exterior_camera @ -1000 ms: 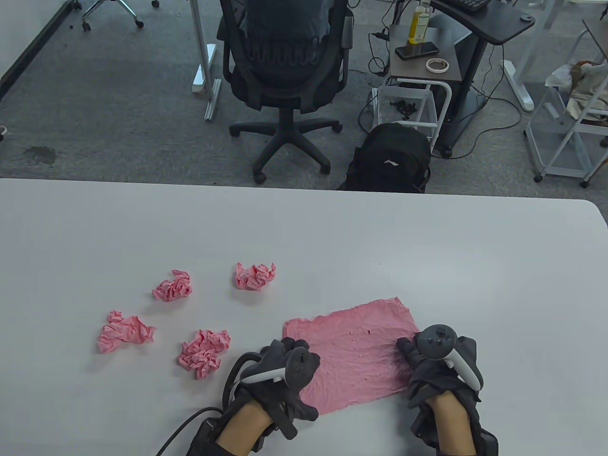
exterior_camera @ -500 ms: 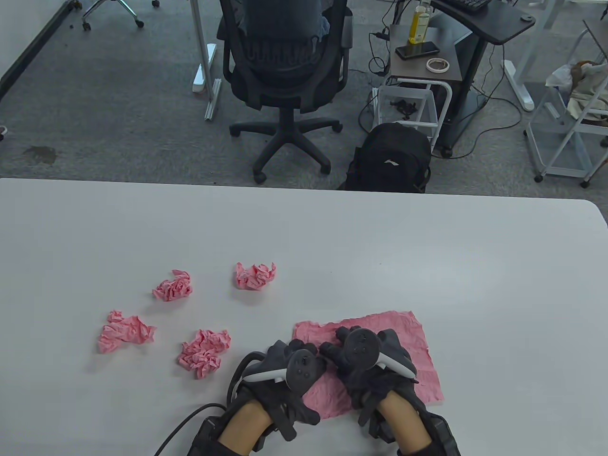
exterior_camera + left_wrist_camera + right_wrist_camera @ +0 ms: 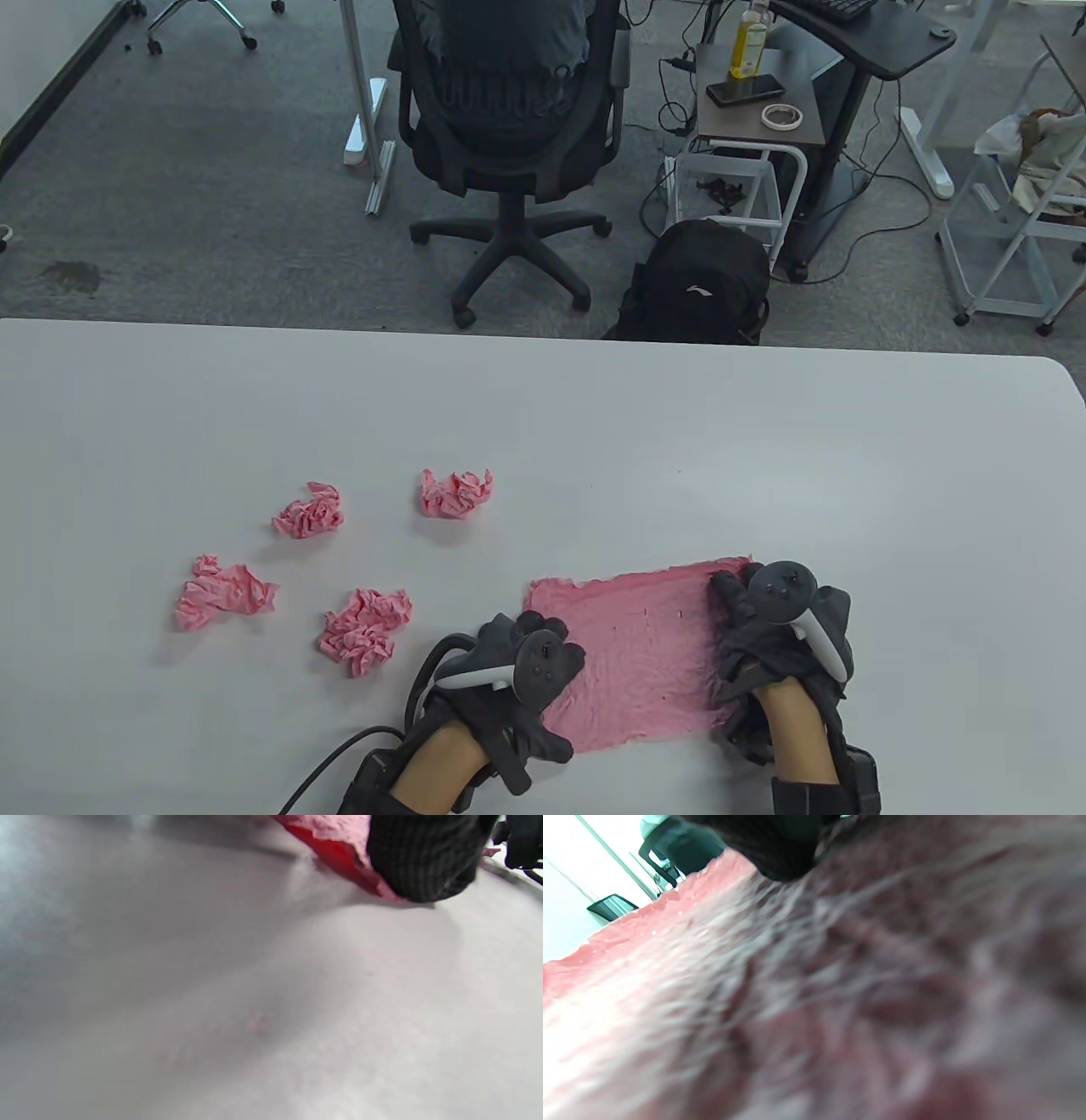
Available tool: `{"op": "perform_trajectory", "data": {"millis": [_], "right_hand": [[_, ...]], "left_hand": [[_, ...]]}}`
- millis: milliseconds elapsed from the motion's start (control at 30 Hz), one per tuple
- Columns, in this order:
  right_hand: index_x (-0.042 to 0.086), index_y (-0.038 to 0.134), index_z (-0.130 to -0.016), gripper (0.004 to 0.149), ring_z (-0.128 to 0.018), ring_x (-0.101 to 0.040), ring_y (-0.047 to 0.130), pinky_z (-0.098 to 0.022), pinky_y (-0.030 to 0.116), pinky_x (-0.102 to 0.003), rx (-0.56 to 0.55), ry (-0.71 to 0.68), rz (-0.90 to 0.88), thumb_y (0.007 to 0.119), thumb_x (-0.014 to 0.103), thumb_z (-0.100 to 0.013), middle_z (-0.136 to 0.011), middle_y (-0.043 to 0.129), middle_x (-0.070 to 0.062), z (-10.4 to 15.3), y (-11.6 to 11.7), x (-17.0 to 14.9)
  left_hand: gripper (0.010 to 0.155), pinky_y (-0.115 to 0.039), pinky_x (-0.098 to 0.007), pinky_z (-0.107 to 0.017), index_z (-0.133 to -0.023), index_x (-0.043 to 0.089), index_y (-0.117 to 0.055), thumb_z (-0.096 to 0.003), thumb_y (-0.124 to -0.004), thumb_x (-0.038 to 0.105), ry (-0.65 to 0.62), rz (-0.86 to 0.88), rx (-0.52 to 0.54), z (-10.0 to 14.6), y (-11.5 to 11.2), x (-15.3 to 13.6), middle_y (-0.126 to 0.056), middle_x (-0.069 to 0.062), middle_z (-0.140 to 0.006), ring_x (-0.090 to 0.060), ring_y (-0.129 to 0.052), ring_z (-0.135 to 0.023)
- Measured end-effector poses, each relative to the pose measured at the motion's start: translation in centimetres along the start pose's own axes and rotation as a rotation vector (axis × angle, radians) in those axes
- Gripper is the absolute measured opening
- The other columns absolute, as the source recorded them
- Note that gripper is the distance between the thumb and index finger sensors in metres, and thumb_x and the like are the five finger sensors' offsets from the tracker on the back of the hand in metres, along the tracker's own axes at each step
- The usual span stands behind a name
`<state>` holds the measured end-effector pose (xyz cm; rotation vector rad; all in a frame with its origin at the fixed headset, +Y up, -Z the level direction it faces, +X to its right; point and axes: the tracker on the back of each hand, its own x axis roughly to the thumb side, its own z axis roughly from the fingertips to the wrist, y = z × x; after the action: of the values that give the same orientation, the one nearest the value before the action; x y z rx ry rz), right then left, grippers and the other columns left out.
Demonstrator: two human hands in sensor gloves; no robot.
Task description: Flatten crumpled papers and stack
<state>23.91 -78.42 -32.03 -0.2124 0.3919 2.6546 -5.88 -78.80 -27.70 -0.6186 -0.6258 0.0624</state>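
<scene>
A flattened pink paper sheet (image 3: pixel 640 654) lies on the white table (image 3: pixel 543 407) near the front edge. My left hand (image 3: pixel 530 641) presses flat on the sheet's left edge. My right hand (image 3: pixel 747 607) presses flat on its right side, near the far right corner. Several crumpled pink paper balls lie to the left: one (image 3: pixel 456 493) behind the sheet, one (image 3: pixel 310 512) further left, one (image 3: pixel 222 592) at the far left, one (image 3: pixel 366 628) just left of my left hand. The left wrist view has a gloved fingertip (image 3: pixel 424 857) on the sheet's edge (image 3: pixel 339 855). Wrinkled pink paper (image 3: pixel 780 993) fills the right wrist view.
Beyond the table's far edge stand an office chair (image 3: pixel 509 127), a black backpack (image 3: pixel 700 284) and a small side table (image 3: pixel 755 102) with a bottle and phone. Bare table surface spreads behind and to the right of the sheet.
My right hand first came in beside the left, then slid back right across the sheet to its right side, smoothing it. The left hand stayed on the left edge. The sheet shifted slightly.
</scene>
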Motion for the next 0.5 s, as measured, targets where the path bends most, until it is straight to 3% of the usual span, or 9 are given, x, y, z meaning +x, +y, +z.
{"op": "perform_trajectory", "data": {"millis": [67,133,200,267,333,367,400,500], "right_hand": [[0.024,0.044,-0.106,0.06,-0.101,-0.037,0.004,-0.07,0.014,-0.058,0.0,-0.167,0.071,0.069,0.019,-0.052,-0.115,0.015,-0.01,1.6,0.0,2.4],[0.025,0.044,-0.107,0.061,-0.102,-0.039,0.011,-0.07,0.021,-0.059,0.007,-0.352,0.112,0.069,0.02,-0.051,-0.116,0.021,-0.012,3.5,1.7,6.2],[0.026,0.044,-0.107,0.06,-0.102,-0.041,0.015,-0.071,0.024,-0.06,0.128,-0.502,0.144,0.068,0.022,-0.052,-0.116,0.024,-0.012,4.6,4.3,9.2],[0.026,0.039,-0.107,0.062,-0.102,-0.041,0.015,-0.07,0.025,-0.059,0.292,-0.54,0.192,0.068,0.024,-0.052,-0.116,0.02,-0.011,4.9,6.5,10.9],[0.027,0.021,-0.105,0.07,-0.101,-0.041,0.011,-0.071,0.023,-0.058,0.373,-0.47,0.229,0.068,0.024,-0.052,-0.115,0.013,-0.011,4.4,7.0,10.7],[0.031,0.022,-0.105,0.071,-0.102,-0.035,0.008,-0.071,0.02,-0.055,0.391,-0.457,0.175,0.069,0.024,-0.052,-0.115,0.01,-0.006,3.7,6.5,9.7],[0.026,0.036,-0.106,0.065,-0.101,-0.035,0.008,-0.071,0.019,-0.054,0.38,-0.412,0.129,0.07,0.022,-0.051,-0.114,0.012,-0.005,3.3,6.0,8.8],[0.027,0.037,-0.106,0.069,-0.101,-0.032,0.005,-0.071,0.015,-0.053,0.351,-0.196,-0.017,0.074,0.016,-0.049,-0.114,0.012,-0.002,2.1,3.3,4.4]], "left_hand": [[0.102,-0.018,-0.068,-0.077,-0.116,0.026,-0.022,-0.0426,-0.08,0.069,0.011,0.004,0.004,-0.1,0.1,-0.1,-0.006,-0.009,-0.117,-0.039,-0.004,-0.114],[0.102,-0.019,-0.068,-0.077,-0.116,0.025,-0.023,-0.0425,-0.079,0.069,0.027,0.008,0.017,-0.1,0.1,-0.3,-0.006,-0.01,-0.117,-0.04,-0.005,-0.114],[0.103,-0.018,-0.067,-0.077,-0.116,0.025,-0.022,-0.0427,-0.079,0.069,0.037,0.02,0.022,-0.1,0.1,-0.6,-0.006,-0.009,-0.117,-0.04,-0.005,-0.114],[0.103,-0.018,-0.067,-0.077,-0.116,0.024,-0.023,-0.0425,-0.079,0.069,0.05,0.031,0.029,-0.1,0.1,-0.8,-0.006,-0.01,-0.117,-0.04,-0.005,-0.114],[0.103,-0.018,-0.068,-0.077,-0.116,0.023,-0.023,-0.0428,-0.078,0.069,0.068,0.035,0.022,0.1,0.2,-1.1,-0.006,-0.009,-0.117,-0.04,-0.004,-0.114],[0.102,-0.017,-0.067,-0.077,-0.116,0.025,-0.022,-0.0431,-0.078,0.069,0.062,0.045,0.024,0.1,0.2,-1.2,-0.005,-0.01,-0.117,-0.039,-0.004,-0.114],[0.102,-0.016,-0.067,-0.077,-0.116,0.025,-0.022,-0.043,-0.079,0.069,0.06,0.05,0.026,0.1,0.1,-1.2,-0.005,-0.009,-0.117,-0.039,-0.004,-0.114],[0.102,-0.016,-0.068,-0.077,-0.116,0.025,-0.021,-0.0431,-0.078,0.069,0.063,0.046,0.011,0.0,0.2,-1.2,-0.004,-0.009,-0.116,-0.039,-0.003,-0.114]]}}
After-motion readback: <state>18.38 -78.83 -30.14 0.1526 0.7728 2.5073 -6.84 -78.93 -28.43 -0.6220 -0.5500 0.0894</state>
